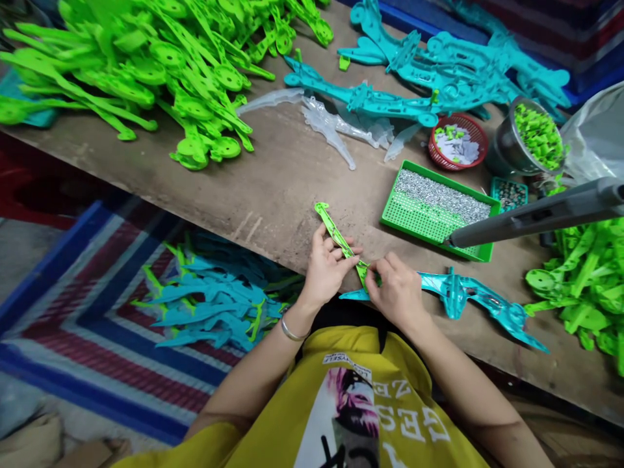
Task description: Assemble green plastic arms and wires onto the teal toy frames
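A long, narrow green plastic part (pixel 333 230) is held at the table's front edge, tilted with its hooked end pointing away from me. My left hand (pixel 325 265) is closed around its middle, thumb on top. The fingers of my right hand (pixel 396 286) are pinched at the near end of the same part; whether something small is between them is hidden. Beneath and beside my right hand lies a blue plastic part (pixel 454 292) with a crosspiece, partly covered by that hand.
A green tray (pixel 390 218) of small metal pieces stands ahead, a grey power screwdriver (pixel 531 218) angled over it. Behind are a red basket (pixel 451 162) and a metal cup (pixel 504 146). Green parts (pixel 195 84) heap left, blue ones (pixel 458 71) at back. Clear pieces (pixel 329 133) lie mid-table.
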`<action>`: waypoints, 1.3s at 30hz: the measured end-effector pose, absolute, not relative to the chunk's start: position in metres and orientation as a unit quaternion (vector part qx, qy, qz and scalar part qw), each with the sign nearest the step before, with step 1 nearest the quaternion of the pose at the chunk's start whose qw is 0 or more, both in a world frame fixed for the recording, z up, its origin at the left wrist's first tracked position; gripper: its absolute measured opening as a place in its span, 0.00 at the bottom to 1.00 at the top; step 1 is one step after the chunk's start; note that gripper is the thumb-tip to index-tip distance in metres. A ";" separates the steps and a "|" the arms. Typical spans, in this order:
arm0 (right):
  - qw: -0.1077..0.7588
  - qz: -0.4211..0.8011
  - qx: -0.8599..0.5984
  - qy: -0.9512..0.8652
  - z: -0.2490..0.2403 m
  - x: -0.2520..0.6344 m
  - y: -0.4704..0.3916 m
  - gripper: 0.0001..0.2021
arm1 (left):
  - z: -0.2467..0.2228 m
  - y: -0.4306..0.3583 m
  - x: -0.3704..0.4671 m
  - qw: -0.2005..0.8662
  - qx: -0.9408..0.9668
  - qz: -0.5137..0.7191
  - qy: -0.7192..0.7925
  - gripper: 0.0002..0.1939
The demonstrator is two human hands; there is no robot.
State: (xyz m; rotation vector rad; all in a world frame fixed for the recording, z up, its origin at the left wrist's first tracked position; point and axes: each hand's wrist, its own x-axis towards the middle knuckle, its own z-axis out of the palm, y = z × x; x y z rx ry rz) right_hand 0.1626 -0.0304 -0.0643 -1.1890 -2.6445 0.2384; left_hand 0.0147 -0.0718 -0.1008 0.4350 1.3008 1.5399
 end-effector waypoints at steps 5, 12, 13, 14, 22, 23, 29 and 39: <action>0.090 0.063 -0.351 -0.930 -0.054 0.167 -0.038 0.11 | -0.102 -0.072 0.016 0.509 0.176 0.644 0.543 0.48; 0.138 0.208 -0.399 -0.882 -0.058 0.186 -0.043 0.10 | -0.102 -0.072 0.015 0.505 0.186 0.641 0.548 0.50; 0.143 0.237 -0.412 -0.868 -0.058 0.187 -0.040 0.09 | -0.102 -0.072 0.015 0.505 0.188 0.640 0.548 0.50; 0.144 0.260 -0.424 -0.856 -0.058 0.189 -0.037 0.09 | -0.102 -0.073 0.015 0.505 0.190 0.638 0.550 0.51; 0.091 0.263 -0.465 -0.841 -0.056 0.182 -0.018 0.05 | -0.103 -0.075 0.009 0.462 0.247 0.581 0.623 0.51; 0.075 0.260 -0.469 -0.841 -0.055 0.180 -0.017 0.06 | -0.101 -0.077 0.008 0.426 0.277 0.556 0.658 0.51; -0.005 0.270 -0.480 -0.835 -0.047 0.173 -0.014 0.06 | -0.079 -0.103 0.024 0.066 0.601 0.382 0.699 0.35; 0.079 0.272 -0.411 -0.866 -0.049 0.206 0.003 0.06 | -0.086 -0.112 0.043 0.074 0.739 0.278 0.609 0.31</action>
